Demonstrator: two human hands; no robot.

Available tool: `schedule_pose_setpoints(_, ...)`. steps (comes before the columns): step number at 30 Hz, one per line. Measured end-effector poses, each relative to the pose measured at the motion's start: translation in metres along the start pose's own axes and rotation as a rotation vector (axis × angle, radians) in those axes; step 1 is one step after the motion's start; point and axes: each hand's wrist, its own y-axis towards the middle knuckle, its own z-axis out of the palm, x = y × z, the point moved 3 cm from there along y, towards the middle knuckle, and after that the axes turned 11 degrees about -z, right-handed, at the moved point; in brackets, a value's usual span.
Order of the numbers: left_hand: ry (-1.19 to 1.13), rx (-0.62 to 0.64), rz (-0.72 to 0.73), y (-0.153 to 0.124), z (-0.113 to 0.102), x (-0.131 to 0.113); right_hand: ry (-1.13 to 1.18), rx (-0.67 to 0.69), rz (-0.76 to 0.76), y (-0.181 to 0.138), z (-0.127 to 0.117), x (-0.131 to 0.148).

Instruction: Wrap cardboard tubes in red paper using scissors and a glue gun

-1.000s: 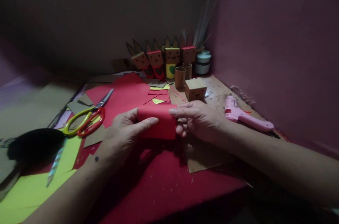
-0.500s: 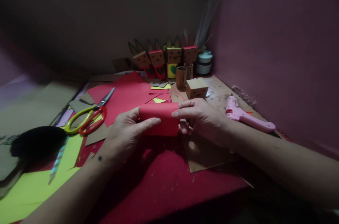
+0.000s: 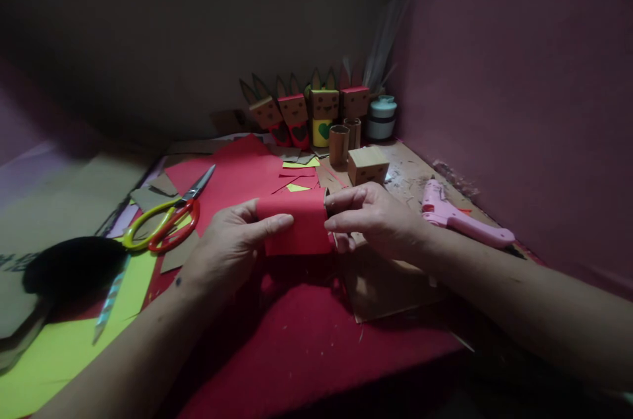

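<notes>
A piece of red paper [image 3: 299, 224] is held level above the table, curved like a roll. At its right end a dark rim shows; it looks like a tube inside, but most of that is hidden. My left hand [image 3: 242, 231] grips the left end, thumb across the front and the other fingers behind. At the right end, my right hand [image 3: 373, 218] pinches the edge, its index finger by the rim and the lower fingers underneath. Just beyond stands a cardboard box head [image 3: 368, 166] with a drawn face.
Scissors [image 3: 171, 214] lie left on red sheets [image 3: 232, 171], near a striped pencil [image 3: 109, 303] and yellow paper [image 3: 64, 356]. A pink glue gun [image 3: 462, 218] rests on the right. Behind are cardboard tubes [image 3: 339, 145], several eared cardboard figures [image 3: 324, 105] and a light blue jar [image 3: 382, 117].
The red paper has shifted slightly left and turned, so the rim at its right end now shows. My right fingers have moved from the paper's front to that end.
</notes>
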Motion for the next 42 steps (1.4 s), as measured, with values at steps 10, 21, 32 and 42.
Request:
schedule_pose_setpoints(10,0.071,-0.009,0.024,0.001,0.001,0.003,-0.22,0.0,-0.003,0.003,0.004,0.003)
schedule_pose_setpoints(21,0.055,0.047,0.101,0.004,0.002,0.006,-0.19,-0.08,-0.002,0.002,0.002,0.004)
schedule_pose_setpoints(32,0.019,-0.172,0.374,0.004,-0.02,-0.013,0.05,-0.16,0.026,0.011,-0.018,-0.008)
schedule_pose_setpoints(42,0.572,-0.104,0.498,-0.001,-0.013,-0.015,0.132,-0.131,0.078,0.011,-0.016,-0.007)
